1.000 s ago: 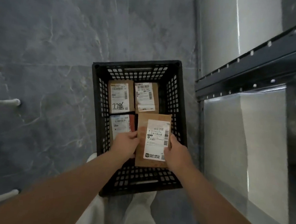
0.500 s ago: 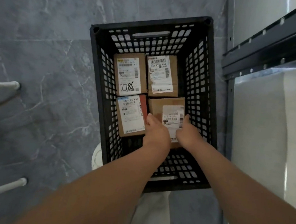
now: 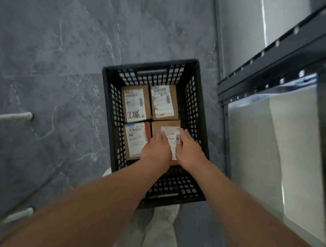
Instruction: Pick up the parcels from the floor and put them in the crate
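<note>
A black slatted plastic crate (image 3: 107, 100) stands on the grey marbled floor. Three brown labelled parcels lie flat in it: one marked 7786 at the far left (image 3: 135, 103), one at the far right (image 3: 163, 101), one at the near left (image 3: 136, 139). A fourth brown parcel (image 3: 159, 126) with a white label sits in the near right corner, level with the others. My left hand (image 3: 156, 150) lies over its left side and my right hand (image 3: 189, 150) holds its right edge, against the crate wall.
A dark metal shelving rack (image 3: 279, 54) with shiny panels stands close on the right of the crate. Two white tube legs (image 3: 10, 115) (image 3: 17, 213) reach the floor at the left. My pale trouser legs (image 3: 162, 225) are just behind the crate's near wall.
Both hands have lowered the parcel from above the crate down into the near right corner. Their fingers now lie flatter on it. The camera has pulled back from the crate.
</note>
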